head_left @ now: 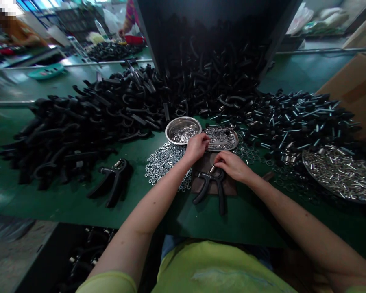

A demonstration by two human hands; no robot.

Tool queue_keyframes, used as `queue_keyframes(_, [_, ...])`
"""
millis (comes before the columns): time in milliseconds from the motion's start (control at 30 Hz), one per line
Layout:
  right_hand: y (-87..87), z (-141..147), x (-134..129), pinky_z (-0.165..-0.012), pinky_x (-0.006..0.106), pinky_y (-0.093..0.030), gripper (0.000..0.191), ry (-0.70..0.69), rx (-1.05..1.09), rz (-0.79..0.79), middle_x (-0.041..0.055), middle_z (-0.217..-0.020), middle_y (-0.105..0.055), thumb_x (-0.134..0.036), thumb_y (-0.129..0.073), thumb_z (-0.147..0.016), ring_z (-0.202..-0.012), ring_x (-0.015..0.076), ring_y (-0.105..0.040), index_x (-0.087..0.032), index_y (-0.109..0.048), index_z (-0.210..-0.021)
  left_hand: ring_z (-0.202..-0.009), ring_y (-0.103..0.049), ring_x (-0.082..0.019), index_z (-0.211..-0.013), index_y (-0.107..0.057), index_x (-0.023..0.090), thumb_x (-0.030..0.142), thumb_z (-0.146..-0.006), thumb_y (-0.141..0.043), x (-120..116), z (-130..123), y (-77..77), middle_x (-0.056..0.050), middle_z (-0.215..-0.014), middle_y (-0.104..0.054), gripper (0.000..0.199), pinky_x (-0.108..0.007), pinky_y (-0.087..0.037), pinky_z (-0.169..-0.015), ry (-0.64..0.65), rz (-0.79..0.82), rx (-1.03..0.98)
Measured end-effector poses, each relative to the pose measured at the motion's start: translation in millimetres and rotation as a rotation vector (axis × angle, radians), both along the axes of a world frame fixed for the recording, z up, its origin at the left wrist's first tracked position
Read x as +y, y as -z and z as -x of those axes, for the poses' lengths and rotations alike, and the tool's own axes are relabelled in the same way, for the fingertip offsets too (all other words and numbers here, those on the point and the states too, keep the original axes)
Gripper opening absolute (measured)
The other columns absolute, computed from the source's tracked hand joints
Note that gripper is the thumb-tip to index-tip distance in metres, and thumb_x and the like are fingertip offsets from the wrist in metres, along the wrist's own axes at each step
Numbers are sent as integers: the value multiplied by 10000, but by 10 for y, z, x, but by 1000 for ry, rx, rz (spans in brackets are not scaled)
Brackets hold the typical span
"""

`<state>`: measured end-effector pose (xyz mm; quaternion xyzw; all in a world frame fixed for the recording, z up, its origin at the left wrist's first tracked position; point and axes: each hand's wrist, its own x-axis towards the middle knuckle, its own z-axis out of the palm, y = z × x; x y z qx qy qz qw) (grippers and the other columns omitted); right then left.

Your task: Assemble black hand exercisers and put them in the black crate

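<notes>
A black hand grip strengthener point(221, 195) with a metal spring lies on a brown square pad point(230, 186), its handles toward me. My right hand point(232, 165) pinches it at the top end of the spring. My left hand point(197, 146) is closed, fingertips together over the left end of an oval metal tray point(221, 149) of small metal parts; whatever is in its fingers is hidden. Beside that tray stands a round steel bowl point(168, 136) with small parts. Loose nuts point(164, 165) are heaped below the bowl. Another hand grip strengthener point(118, 185) lies to the left.
Black plastic handles point(79, 126) are piled across the back, below a big dark bin point(201, 24). At right are bolts with black knobs point(305, 118), a dish of metal pins point(341, 175) and a cardboard box point(354, 89). People sit at the far left and back.
</notes>
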<state>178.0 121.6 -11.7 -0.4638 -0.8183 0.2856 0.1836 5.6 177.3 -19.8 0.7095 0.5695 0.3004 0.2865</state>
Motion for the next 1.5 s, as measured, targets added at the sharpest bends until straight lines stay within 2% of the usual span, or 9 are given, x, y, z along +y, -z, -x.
queue_keyframes(233, [-31, 34, 11, -757, 277, -416, 32, 12, -161, -29, 45, -842, -622, -171, -565, -820, -832, 169, -568, -167, -583, -795, -605, -625, -113, -894, -627, 140, 175, -860, -488, -13, -27, -20, -9, -713, -651, 148, -210, -483, -595, -4, 129, -203])
queue_keyframes(500, [-134, 81, 18, -764, 315, -403, 43, -69, -282, -79, 77, -914, -626, -215, -549, -851, -910, 220, -566, -176, -567, -846, -515, -579, -108, -792, -584, 148, 291, -878, -482, -88, -24, -55, 15, -616, -610, 196, -239, -471, -575, 30, 184, -215])
queue_keyframes(667, [-166, 96, 28, -659, 295, -387, 70, -105, -399, -84, 68, -962, -624, -249, -506, -880, -865, 216, -595, -197, -552, -886, -524, -558, -96, -819, -594, 138, 239, -819, -571, -328, 101, -145, 11, -663, -609, 104, -260, -485, -569, 43, 293, -411])
queue_keyframes(800, [-194, 110, 27, -621, 284, -366, 77, -102, -436, -88, 62, -968, -629, -256, -499, -881, -859, 213, -604, -204, -555, -886, -601, -576, -89, -807, -614, 136, 240, -775, -625, -610, 198, -219, 6, -717, -621, 109, -260, -497, -628, 23, 349, -529])
queue_keyframes(900, [-205, 115, 11, -609, 279, -352, 95, -95, -432, -92, 58, -964, -633, -269, -488, -887, -864, 210, -604, -202, -555, -886, -579, -574, -100, -773, -616, 145, 291, -791, -615, -803, 217, -214, 18, -664, -612, 147, -249, -471, -601, 37, 355, -452])
queue_keyframes(967, [-199, 111, -5, -613, 278, -348, 107, -88, -413, -104, 55, -959, -634, -275, -484, -890, -857, 202, -602, -199, -559, -886, -599, -576, -116, -759, -632, 156, 312, -799, -616, -905, 198, -186, 17, -663, -620, 161, -258, -459, -618, 69, 289, -323])
queue_keyframes(1133, [-148, 89, -18, -654, 269, -357, 81, -49, -310, -113, 37, -907, -634, -259, -533, -855, -805, 171, -583, -190, -577, -854, -880, -573, -173, -723, -694, 196, 286, -740, -713, -1060, 99, -64, -14, -842, -635, 94, -312, -417, -846, 131, 16, -96])
queue_keyframes(1333, [-131, 85, 15, -671, 255, -361, 96, -37, -256, -55, 35, -886, -629, -260, -534, -851, -775, 149, -558, -184, -589, -828, -900, -560, -176, -730, -692, 209, 277, -730, -730, -1095, 55, 81, -14, -861, -619, 78, -312, -413, -846, 114, 63, -116])
queue_keyframes(1500, [-167, 124, 14, -675, 263, -355, 93, -41, -285, -55, 40, -884, -627, -257, -537, -847, -777, 155, -555, -179, -585, -826, -867, -560, -164, -724, -670, 199, 276, -726, -730, -1095, 57, 105, -6, -846, -600, 97, -292, -422, -808, 93, 94, -150])
